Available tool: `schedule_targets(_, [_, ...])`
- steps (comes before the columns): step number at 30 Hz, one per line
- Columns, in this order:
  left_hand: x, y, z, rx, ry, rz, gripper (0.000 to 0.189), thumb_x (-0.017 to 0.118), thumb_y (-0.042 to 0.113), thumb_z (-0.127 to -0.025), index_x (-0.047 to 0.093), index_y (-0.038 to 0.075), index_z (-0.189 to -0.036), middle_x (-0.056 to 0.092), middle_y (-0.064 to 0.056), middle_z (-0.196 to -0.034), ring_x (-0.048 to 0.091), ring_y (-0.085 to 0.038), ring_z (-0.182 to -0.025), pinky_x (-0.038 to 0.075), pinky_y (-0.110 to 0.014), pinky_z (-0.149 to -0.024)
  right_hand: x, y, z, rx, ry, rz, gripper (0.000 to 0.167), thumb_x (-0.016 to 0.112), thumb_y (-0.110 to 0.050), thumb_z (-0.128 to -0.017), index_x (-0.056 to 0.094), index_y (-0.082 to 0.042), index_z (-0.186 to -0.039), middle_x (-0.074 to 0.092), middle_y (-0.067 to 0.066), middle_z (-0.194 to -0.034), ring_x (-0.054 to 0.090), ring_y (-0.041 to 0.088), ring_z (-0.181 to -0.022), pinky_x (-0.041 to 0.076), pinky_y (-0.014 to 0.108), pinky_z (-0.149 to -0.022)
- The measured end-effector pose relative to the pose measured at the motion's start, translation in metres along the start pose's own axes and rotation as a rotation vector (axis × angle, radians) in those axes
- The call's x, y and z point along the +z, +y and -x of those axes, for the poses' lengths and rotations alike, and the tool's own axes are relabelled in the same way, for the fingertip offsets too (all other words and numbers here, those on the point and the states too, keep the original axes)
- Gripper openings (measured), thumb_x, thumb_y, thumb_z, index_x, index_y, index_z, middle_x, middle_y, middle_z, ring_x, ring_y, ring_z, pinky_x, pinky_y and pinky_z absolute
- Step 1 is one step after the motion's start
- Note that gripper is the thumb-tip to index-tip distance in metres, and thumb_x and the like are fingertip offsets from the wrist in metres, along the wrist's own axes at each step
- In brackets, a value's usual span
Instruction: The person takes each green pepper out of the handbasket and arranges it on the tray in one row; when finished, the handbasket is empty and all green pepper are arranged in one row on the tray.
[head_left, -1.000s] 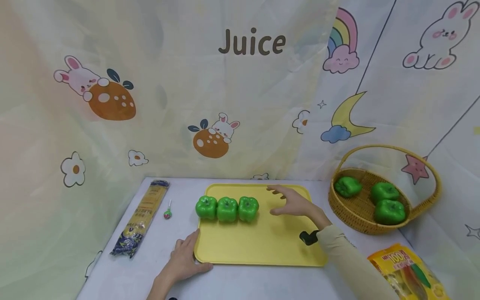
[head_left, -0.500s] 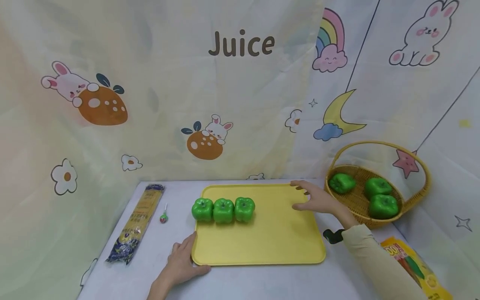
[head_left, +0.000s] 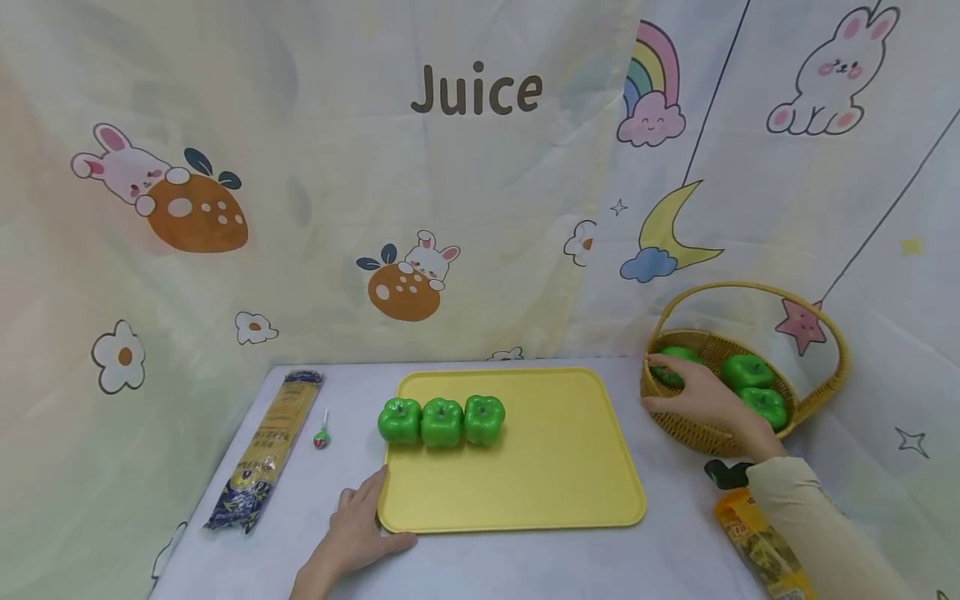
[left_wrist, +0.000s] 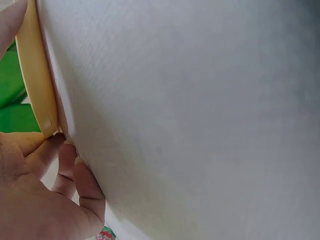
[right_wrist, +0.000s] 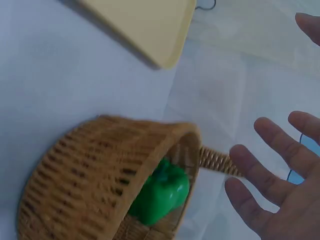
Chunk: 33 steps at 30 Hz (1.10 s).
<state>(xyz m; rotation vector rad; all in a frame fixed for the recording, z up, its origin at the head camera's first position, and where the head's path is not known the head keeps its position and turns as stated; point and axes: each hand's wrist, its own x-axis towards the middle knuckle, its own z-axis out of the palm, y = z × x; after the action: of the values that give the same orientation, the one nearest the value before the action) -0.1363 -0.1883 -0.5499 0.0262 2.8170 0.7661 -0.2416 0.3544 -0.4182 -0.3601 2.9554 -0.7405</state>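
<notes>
My left hand (head_left: pixel 352 525) holds the near-left corner of a yellow tray (head_left: pixel 525 483), thumb along its front edge and fingers at its left side. In the left wrist view its fingertips are right at the tray rim (left_wrist: pixel 35 75). Three green bell peppers (head_left: pixel 442 422) sit in a row at the tray's left. My right hand (head_left: pixel 708 396) hangs over a wicker basket (head_left: pixel 693 435), fingers spread, holding nothing. Inside are three more bell peppers; one bell pepper (head_left: pixel 678 354) is partly hidden behind that hand, and another bell pepper (head_left: pixel 747 372) sits further right.
A long noodle packet (head_left: pixel 266 450) and a lollipop (head_left: pixel 322 437) lie left of the tray. Under the right sleeve is a yellow snack bag (head_left: pixel 765 546), partly covered. The basket's tall handle (head_left: pixel 742 285) arches above it. A printed curtain (head_left: pixel 480 183) hangs behind the table.
My right hand has moved right, from above the tray to over the basket. My left hand stays at the tray's corner. The head view has turned slightly right.
</notes>
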Motion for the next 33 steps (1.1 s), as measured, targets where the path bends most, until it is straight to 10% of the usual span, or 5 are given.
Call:
schedule_targets(22, [0.003, -0.006, -0.003, 0.01, 0.005, -0.012, 0.127, 0.081, 0.074, -0.061, 0.028, 0.012, -0.159, 0.046, -0.01, -0.156, 0.04, -0.017, -0.101, 0.041, -0.042, -0.085, -0.031, 0.104, 0.031, 0.202, 0.183, 0.129, 0.096, 0.069, -0.058, -0.087, 0.036, 0.009, -0.147, 0.038, 0.045, -0.139, 0.046, 0.056, -0.111, 0.045, 0.064, -0.078])
schedule_targets(33, [0.004, -0.006, -0.003, 0.008, 0.006, -0.006, 0.127, 0.081, 0.074, -0.06, 0.03, 0.012, -0.159, 0.046, -0.009, -0.156, 0.039, -0.017, -0.101, 0.041, -0.041, -0.084, -0.036, 0.114, 0.038, 0.266, 0.147, 0.127, 0.107, 0.061, -0.062, -0.09, 0.022, 0.018, -0.15, 0.031, 0.05, -0.142, 0.033, 0.065, -0.124, 0.034, 0.077, -0.092])
